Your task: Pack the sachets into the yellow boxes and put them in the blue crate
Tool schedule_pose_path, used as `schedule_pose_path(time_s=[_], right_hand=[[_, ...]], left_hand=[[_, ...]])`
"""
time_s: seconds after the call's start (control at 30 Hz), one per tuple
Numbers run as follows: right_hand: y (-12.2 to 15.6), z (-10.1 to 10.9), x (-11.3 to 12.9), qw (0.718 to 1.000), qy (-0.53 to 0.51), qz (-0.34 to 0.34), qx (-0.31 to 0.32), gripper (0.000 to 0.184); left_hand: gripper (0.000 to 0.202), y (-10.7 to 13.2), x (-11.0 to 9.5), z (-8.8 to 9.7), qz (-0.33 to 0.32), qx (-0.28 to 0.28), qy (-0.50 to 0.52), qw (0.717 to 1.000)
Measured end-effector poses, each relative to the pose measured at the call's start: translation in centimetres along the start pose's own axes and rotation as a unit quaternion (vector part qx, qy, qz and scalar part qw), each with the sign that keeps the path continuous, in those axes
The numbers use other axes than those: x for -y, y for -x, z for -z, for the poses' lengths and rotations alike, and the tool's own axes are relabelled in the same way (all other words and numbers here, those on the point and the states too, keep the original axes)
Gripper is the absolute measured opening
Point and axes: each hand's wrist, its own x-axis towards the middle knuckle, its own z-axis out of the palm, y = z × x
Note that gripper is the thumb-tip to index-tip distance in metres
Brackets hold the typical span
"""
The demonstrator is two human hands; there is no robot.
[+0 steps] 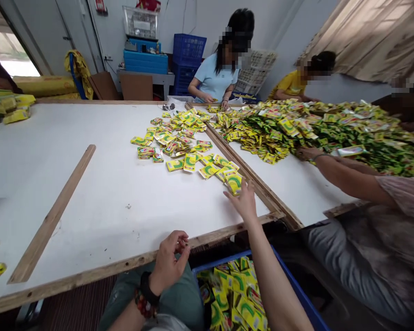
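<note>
My right hand (243, 198) reaches over the white table with thumb and fingers spread around the near end of a yellow-and-green packet (233, 180). The fingers lie at its right edge; whether the thumb touches it I cannot tell. This packet is at the near end of a loose spread of similar packets (189, 162). My left hand (172, 257), with a dark band and beads at the wrist, is loosely closed by the table's front edge, and no packet shows in it. Below my right forearm, a blue crate (289, 280) holds many such packets (239, 294).
A wooden divider (241, 161) splits the white tabletop (124, 230). Beyond it lies a large packet heap (296, 128), where a co-worker's arm (344, 177) reaches in from the right. Other people work at the far side. A wooden strip (55, 211) lies at the left.
</note>
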Motion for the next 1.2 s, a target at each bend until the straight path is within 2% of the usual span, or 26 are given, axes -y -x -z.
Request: schedule_pose_path(time_s=[0.07, 0.1, 0.17, 0.23, 0.33, 0.37, 0.4, 0.47, 0.53, 0.6, 0.67, 0.73, 0.8, 0.87, 0.93, 1.0, 1.1, 1.2], right_hand=[[-4.1, -1.3, 0.8, 0.999, 0.005, -0.035, 0.026, 0.085], [-5.1, -1.9, 1.4, 0.999, -0.001, -0.035, 0.040, 0.080], [-5.1, -3.0, 2.5, 0.997, -0.029, -0.003, 0.071, 0.067], [-2.7, -4.0, 3.5, 0.989, -0.068, 0.044, 0.120, 0.057], [3.7, -4.6, 5.1, 0.960, -0.165, 0.113, 0.195, 0.054], [6.0, -4.5, 5.6, 0.941, -0.232, 0.124, 0.214, 0.057], [8.3, -4.2, 6.2, 0.905, -0.334, 0.117, 0.234, 0.061], [12.1, -3.6, 7.3, 0.816, -0.503, 0.074, 0.273, 0.062], [14.8, -3.2, 8.2, 0.737, -0.607, 0.020, 0.296, 0.056], [16.4, -3.1, 8.7, 0.689, -0.662, -0.021, 0.295, 0.051], [17.2, -3.3, 9.0, 0.668, -0.689, -0.061, 0.276, 0.048], [17.6, -3.8, 9.2, 0.670, -0.691, -0.097, 0.252, 0.046], [18.0, -4.3, 9.4, 0.687, -0.682, -0.104, 0.229, 0.043], [18.5, -4.8, 9.6, 0.718, -0.662, -0.077, 0.200, 0.042], [18.8, -4.9, 9.7, 0.750, -0.640, -0.059, 0.154, 0.042], [18.7, -4.6, 9.7, 0.763, -0.630, -0.074, 0.127, 0.041], [18.2, -3.5, 9.5, 0.769, -0.615, -0.090, 0.146, 0.041], [17.9, -2.3, 9.3, 0.822, -0.543, 0.007, 0.169, 0.034]], left_hand=[[0.018, -0.1, 0.1, -0.2, 0.009, -0.021, -0.005, 1.000], [0.019, -0.2, 0.2, -0.3, 0.016, -0.031, 0.002, 0.999], [0.021, -0.4, 0.2, -0.4, 0.036, -0.059, 0.032, 0.997], [0.025, -0.7, 0.2, -0.4, 0.055, -0.096, 0.067, 0.992], [0.038, -1.2, -0.1, -0.4, 0.054, -0.134, 0.095, 0.985], [0.043, -1.3, -0.3, -0.4, 0.046, -0.134, 0.097, 0.985], [0.049, -1.4, -0.5, -0.3, 0.036, -0.126, 0.096, 0.987], [0.060, -1.6, -1.0, -0.3, 0.011, -0.101, 0.087, 0.991], [0.065, -1.7, -1.3, -0.4, -0.007, -0.086, 0.060, 0.994], [0.065, -1.7, -1.2, -0.6, -0.008, -0.091, 0.018, 0.996], [0.068, -1.5, -0.9, -1.0, -0.005, -0.098, -0.023, 0.995], [0.075, -1.2, -0.4, -1.3, -0.017, -0.115, -0.049, 0.992], [0.074, -0.9, 0.0, -1.5, -0.053, -0.140, -0.064, 0.987], [0.060, -0.6, 0.3, -1.6, -0.098, -0.156, -0.075, 0.980], [0.043, -0.6, 0.5, -1.6, -0.122, -0.149, -0.091, 0.977], [0.034, -0.6, 0.7, -1.7, -0.128, -0.132, -0.112, 0.977], [0.043, -0.7, 0.9, -1.8, -0.141, -0.106, -0.139, 0.974], [0.062, -0.8, 0.7, -1.6, -0.105, -0.105, -0.146, 0.978]])
